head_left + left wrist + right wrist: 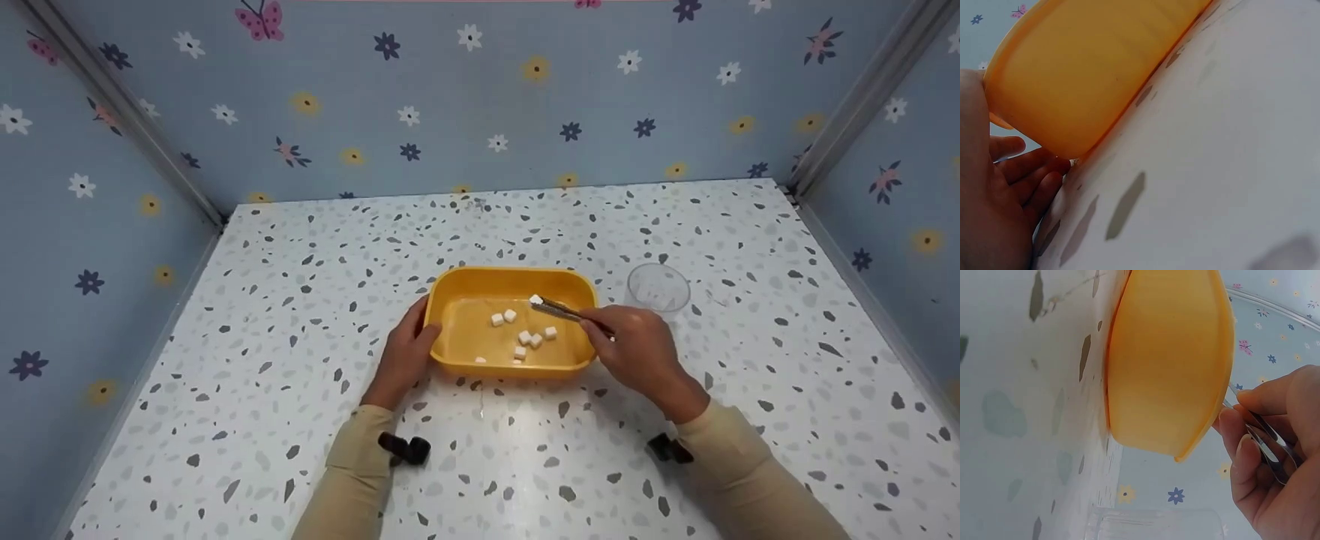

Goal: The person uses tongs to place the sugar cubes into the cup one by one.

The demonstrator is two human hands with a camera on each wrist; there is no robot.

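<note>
Basically the table is boxed in by a back wall, plus a left wall and right wall. The tub is set around the middle. Its left end is held by the left hand. Inside, a pair of loose cubes is found left of a looser bunch, with more tucked along the front side. One raised cube is gripped in tweezers over the tub's back half, held from the right by the right hand. The cup is parked right of the tub, just behind that hand.
</note>
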